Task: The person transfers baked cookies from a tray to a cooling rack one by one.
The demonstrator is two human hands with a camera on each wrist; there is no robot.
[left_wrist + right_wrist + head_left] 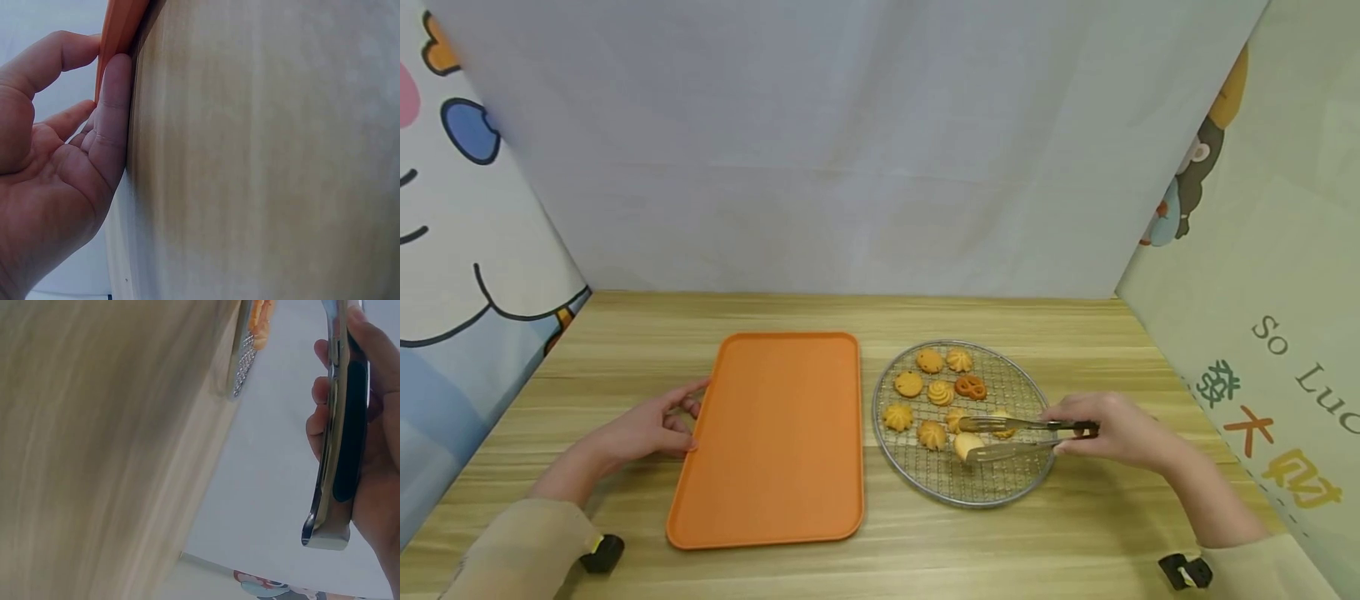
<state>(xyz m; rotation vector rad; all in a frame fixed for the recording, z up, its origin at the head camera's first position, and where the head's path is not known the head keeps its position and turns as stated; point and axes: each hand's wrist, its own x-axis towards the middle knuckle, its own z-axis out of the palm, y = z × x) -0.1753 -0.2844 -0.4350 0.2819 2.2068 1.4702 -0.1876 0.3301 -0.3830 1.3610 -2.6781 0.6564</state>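
Observation:
My left hand (651,425) holds the left rim of an orange tray (775,433), with thumb and fingertips at its edge. In the left wrist view, one finger (114,94) lies against the tray's outer wall, close to the wooden surface. My right hand (1112,427) grips metal tongs (1015,452) with dark handle inlays. The tongs reach left over a round wire rack (925,477), their arms spread apart. Near their tips lies a pale round cookie (966,444); I cannot tell whether they pinch it. A piped cookie (1002,417) sits partly hidden under the upper arm.
Several other cookies lie on the rack, among them a piped swirl cookie (940,392) and a brown pretzel (971,387). The tray stands left of the rack on a wooden table (925,550). A pale cloth (865,167) hangs behind, with printed panels at both sides.

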